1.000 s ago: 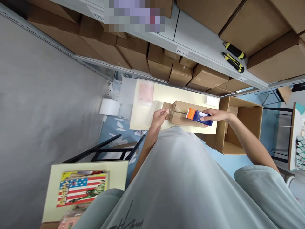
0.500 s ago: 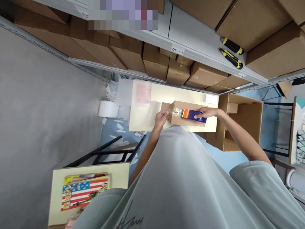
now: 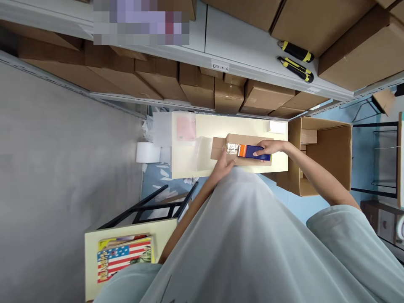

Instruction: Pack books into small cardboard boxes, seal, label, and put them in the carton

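A small cardboard box (image 3: 252, 162) lies on the cream table in front of me, one flap (image 3: 217, 148) sticking out to the left. Shiny clear tape (image 3: 232, 148) covers part of its top near the left end. My left hand (image 3: 222, 165) grips that end, fingers along the edge and thumb on the near side. My right hand (image 3: 268, 147) is closed around a blue and orange tape dispenser (image 3: 252, 152), whose orange end rests at the tape on the box top.
A large open carton (image 3: 334, 155) stands right of the table (image 3: 186, 166). Shelves of boxes (image 3: 229, 94) run along the far side, with two utility knives (image 3: 296, 51) on the upper one. A pink sheet (image 3: 186, 127), a white roll (image 3: 148, 152) and magazines (image 3: 123, 256) lie leftward.
My left hand has moved from pinching the loose tape at the flap onto the box's left end. The tape there now lies flatter. My right hand keeps the dispenser on the box top.
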The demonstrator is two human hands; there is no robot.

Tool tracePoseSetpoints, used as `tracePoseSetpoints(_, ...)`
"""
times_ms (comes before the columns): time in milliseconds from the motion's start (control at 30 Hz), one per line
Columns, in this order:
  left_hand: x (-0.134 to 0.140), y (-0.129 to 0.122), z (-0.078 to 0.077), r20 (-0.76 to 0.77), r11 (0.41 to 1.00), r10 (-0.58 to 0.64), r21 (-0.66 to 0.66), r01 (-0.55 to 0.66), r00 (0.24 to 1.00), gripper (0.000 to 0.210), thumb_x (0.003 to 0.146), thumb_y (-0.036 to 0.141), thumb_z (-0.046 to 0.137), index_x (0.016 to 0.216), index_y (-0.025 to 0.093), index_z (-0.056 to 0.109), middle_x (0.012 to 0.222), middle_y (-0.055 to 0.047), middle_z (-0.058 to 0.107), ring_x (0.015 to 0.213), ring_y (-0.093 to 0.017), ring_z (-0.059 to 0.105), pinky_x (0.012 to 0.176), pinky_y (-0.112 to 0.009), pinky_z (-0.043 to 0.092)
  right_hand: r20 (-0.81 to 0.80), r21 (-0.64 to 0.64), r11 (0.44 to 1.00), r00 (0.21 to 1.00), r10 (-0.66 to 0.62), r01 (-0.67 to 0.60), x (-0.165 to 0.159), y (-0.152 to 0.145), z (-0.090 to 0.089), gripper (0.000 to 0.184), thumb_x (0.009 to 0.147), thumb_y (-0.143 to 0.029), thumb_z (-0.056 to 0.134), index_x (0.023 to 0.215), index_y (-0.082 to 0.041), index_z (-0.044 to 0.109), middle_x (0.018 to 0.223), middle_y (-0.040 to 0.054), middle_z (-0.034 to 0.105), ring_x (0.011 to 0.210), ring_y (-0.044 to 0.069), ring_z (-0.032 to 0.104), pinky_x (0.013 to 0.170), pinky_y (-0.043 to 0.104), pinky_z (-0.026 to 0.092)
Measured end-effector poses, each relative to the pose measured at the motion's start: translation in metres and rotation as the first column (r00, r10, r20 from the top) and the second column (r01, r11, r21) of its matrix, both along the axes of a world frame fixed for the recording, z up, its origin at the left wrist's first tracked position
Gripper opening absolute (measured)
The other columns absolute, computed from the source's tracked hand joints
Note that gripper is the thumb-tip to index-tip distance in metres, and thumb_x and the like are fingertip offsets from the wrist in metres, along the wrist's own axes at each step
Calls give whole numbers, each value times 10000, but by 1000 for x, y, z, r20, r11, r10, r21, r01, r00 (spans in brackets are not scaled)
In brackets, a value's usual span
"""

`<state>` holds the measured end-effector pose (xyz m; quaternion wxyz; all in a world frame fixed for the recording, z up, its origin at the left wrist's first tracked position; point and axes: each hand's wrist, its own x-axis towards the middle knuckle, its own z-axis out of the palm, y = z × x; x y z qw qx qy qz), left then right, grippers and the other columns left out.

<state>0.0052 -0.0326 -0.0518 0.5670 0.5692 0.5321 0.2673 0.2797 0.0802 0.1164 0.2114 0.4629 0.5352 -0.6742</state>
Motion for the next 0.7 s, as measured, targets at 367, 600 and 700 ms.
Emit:
tracePoseSetpoints(367,29,33,24,-532,891,-290,153,427,796,1486,755,693,880,1757,27,9,1815,-304,-75,1690,-466,-135,1366,-655,6,-16,-86,993,997,-77,75,12,1,-5,723,673,-872,848,810,-176,705,749,73,796,733,214,757,745,304,592)
tracePoseSetpoints(600,34,34,21,-634,883,-299,100,459,713,1374,839,679,774,1742,-25,15,1811,-320,-67,1691,-445,-157,1363,-640,9,-89,-21,996,992,-90,88,22,-3,-15,700,735,-860,817,786,-176,676,752,77,808,687,188,733,664,268,555)
tracePoseSetpoints(700,39,36,19,-630,889,-300,87,449,716,1307,877,680,716,1749,-2,18,1813,-319,-45,1695,-445,-131,1353,-659,32,-132,60,997,990,-46,54,30,-5,-21,706,765,-878,764,744,-179,668,733,74,794,679,187,712,657,277,536)
